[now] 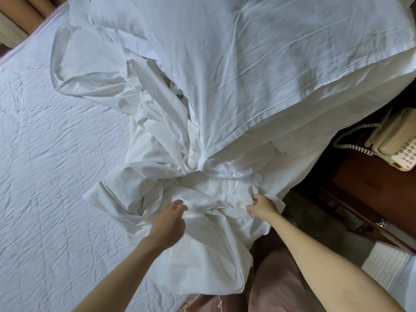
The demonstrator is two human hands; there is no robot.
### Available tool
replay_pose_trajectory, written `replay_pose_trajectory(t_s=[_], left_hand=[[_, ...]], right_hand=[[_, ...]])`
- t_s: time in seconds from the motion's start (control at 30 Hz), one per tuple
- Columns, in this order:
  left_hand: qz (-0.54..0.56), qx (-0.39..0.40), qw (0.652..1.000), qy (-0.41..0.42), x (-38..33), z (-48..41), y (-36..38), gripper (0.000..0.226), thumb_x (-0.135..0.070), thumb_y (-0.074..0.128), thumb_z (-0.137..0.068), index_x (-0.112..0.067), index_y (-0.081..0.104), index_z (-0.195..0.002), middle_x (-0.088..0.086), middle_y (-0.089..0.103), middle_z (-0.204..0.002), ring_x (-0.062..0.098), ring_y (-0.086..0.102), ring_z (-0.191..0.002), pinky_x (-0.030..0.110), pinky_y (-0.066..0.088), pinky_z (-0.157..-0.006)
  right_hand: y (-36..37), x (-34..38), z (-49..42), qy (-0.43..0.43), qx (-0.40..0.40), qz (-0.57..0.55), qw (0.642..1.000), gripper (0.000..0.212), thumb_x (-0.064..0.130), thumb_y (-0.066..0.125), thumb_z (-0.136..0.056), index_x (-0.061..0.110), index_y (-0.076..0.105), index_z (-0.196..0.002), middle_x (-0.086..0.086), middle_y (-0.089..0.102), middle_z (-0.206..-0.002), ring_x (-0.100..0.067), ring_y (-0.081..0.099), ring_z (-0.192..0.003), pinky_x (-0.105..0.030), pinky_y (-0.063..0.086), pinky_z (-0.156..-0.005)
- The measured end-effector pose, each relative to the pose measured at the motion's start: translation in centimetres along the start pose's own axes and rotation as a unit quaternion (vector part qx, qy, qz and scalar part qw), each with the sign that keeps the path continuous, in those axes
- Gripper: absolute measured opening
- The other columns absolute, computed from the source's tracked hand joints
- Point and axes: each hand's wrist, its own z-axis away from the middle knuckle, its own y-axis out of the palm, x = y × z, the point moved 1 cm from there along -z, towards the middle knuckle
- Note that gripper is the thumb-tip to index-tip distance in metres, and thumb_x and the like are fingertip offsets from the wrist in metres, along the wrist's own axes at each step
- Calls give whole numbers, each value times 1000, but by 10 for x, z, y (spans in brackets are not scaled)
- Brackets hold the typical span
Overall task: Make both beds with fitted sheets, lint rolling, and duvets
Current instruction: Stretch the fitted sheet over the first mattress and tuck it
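Atop the mattress (56, 154), left grip (167, 219) and right grip (263, 204) clutch the crumpled sheet (157, 158) heaped just beyond.

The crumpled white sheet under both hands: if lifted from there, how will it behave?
Likely floppy: the white sheet lies in loose folds and twists, so it should sag and trail. Probably light, as it looks thin and creased. It may drag on the quilted mattress pad rather than slide.

A cream push-button telephone (396, 140) sits at the right on a dark reddish wooden worktop (364, 183), its coiled cord (353, 147) looping off the near side. Below that lies dull carpet (315, 212). Tan folds, perhaps a curtain (33, 12), fill the far left corner.
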Motion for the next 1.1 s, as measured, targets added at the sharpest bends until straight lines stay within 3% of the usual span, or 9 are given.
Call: replay_pose_trajectory(t_s=[0.13, 0.2, 0.3, 0.43, 0.57, 0.67, 0.9, 1.03, 1.1], left_hand=[[-126, 148, 980, 44, -25, -18, 22, 64, -21, 47, -94, -21, 17, -150, -1, 7, -159, 26, -4, -147, 52, 27, -109], [-173, 205, 963, 34, -39, -30, 26, 72, -30, 46, -95, -21, 3, -152, 1, 22, -154, 23, 8, -146, 55, 16, -110], [-241, 228, 943, 15, -40, -36, 29, 58, -30, 49, -94, -18, 26, -146, 7, 45, -134, 26, 41, -127, 55, 16, -108], [-304, 187, 932, 62, -25, -25, 23, 31, -8, 43, -92, -16, 60, -117, 7, 51, -120, 27, 43, -116, 43, 31, -98], [-285, 154, 944, 55, -6, 4, 17, 30, -13, 37, -95, -15, 60, -114, 7, 46, -118, 27, 40, -115, 37, 33, -88], [-249, 155, 956, -4, -7, 31, 23, 33, -9, 33, -95, -13, 53, -121, 10, 47, -121, 29, 41, -118, 38, 38, -90], [76, 135, 982, -110, -36, 84, 45, 33, -33, 30, -101, -17, 50, -80, 5, 59, -91, 22, 56, -84, 36, 49, -79], [432, 91, 854, -275, -67, 116, 49, 43, -57, 44, -93, -15, 52, -98, 9, 61, -102, 25, 60, -89, 32, 45, -68], [438, 75, 849, -285, -70, 135, 58, 39, -44, 67, -82, -10, 54, -95, 10, 60, -93, 26, 58, -82, 32, 46, -69]], right_hand=[[-1, -3, -7, -66, -82, 158, 982, 19, 29, 59, -91, 14, 64, -102, -4, 49, -117, -23, 45, -113, -31, 44, -91], [2, -4, -4, -114, -80, 194, 971, 16, 29, 54, -93, 16, 61, -101, -1, 45, -121, -21, 42, -116, -30, 39, -93], [10, -9, 13, -103, -45, 135, 984, 12, 27, 43, -97, 15, 43, -95, -2, 49, -105, -23, 51, -101, -32, 38, -82], [14, -29, 45, -31, -22, -91, 995, 10, 21, 41, -95, 13, 39, -100, 2, 44, -88, -21, 47, -87, -25, 35, -60], [19, -42, 85, -22, 42, -232, 972, 32, 38, 58, -91, 24, 42, -114, 3, 48, -112, -16, 48, -104, -22, 40, -67], [32, -51, 108, -39, 80, -211, 973, 49, 40, 69, -83, 18, 54, -125, 3, 61, -113, -15, 57, -106, -28, 49, -87], [61, -57, 190, -150, 75, -179, 969, 36, 29, 59, -92, 25, 52, -127, 17, 60, -107, 0, 55, -100, -11, 44, -81], [112, -75, 245, -208, 57, -152, 965, 43, 45, 55, -88, 37, 48, -130, 20, 53, -122, -5, 47, -122, -27, 39, -105], [143, -85, 280, -237, 54, -145, 959, 41, 43, 53, -92, 37, 46, -131, 25, 50, -118, -3, 45, -120, -22, 36, -104]])
